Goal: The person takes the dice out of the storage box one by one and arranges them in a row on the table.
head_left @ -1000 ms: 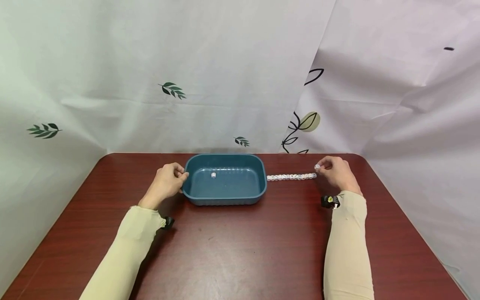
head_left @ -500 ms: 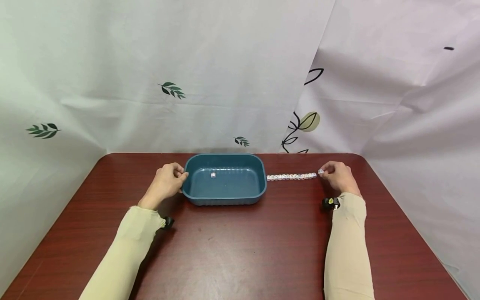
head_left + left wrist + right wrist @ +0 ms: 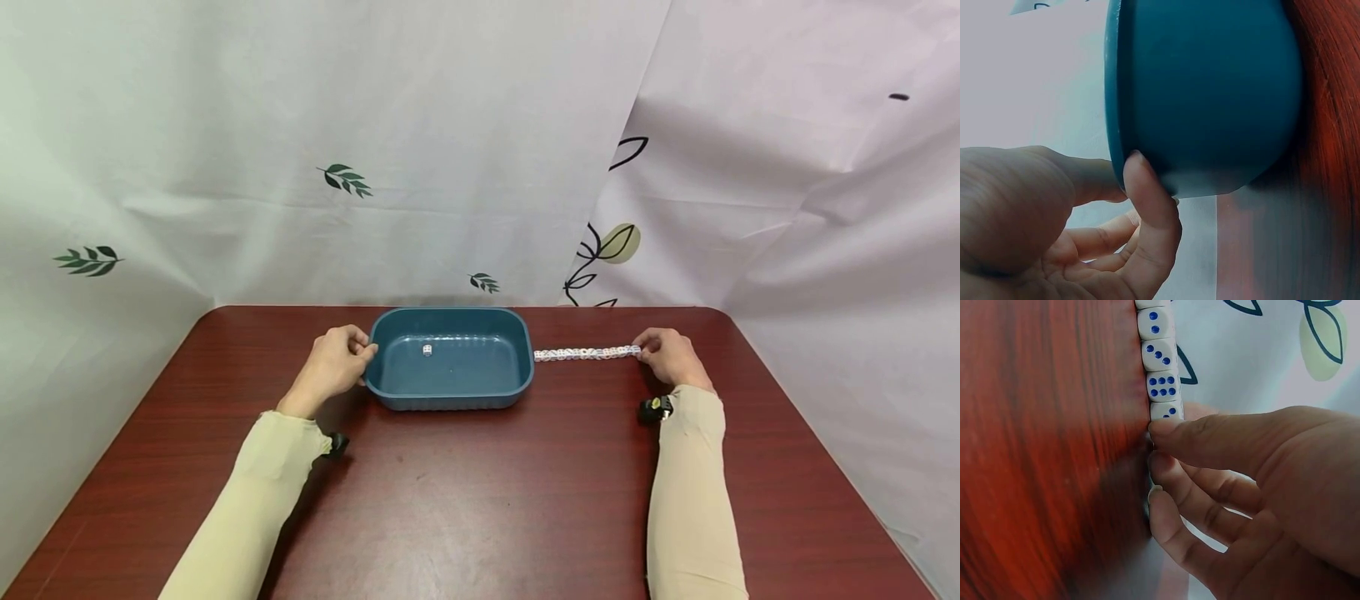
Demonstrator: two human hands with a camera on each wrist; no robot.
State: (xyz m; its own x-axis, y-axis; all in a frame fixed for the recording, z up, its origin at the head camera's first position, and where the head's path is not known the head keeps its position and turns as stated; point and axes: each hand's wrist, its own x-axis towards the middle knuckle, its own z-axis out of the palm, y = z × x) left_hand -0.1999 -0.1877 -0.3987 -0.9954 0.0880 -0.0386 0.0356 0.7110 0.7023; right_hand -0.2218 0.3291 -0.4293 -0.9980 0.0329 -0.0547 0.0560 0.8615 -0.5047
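Observation:
My left hand [image 3: 335,367] pinches the left rim of a blue-green rectangular tub [image 3: 450,402], thumb and forefinger on either side of the wall in the left wrist view. One white die [image 3: 427,350] lies inside the tub. To the tub's right, a straight row of white dice [image 3: 581,354] runs along the table. At the row's right end my right hand [image 3: 671,358] pinches a die [image 3: 1166,411], which sits against its neighbour in the right wrist view. The thumb covers part of that end die. Blue pips show on the nearby dice.
The dark red wooden table [image 3: 465,500] carries all of this. White curtains [image 3: 450,150] with leaf prints hang behind its back edge and along both sides. A small black wrist camera [image 3: 655,409] sits under the right wrist.
My right hand has lowered the die from above the row's right end, past it to the right, then in against it. My left hand and the tub have stayed put.

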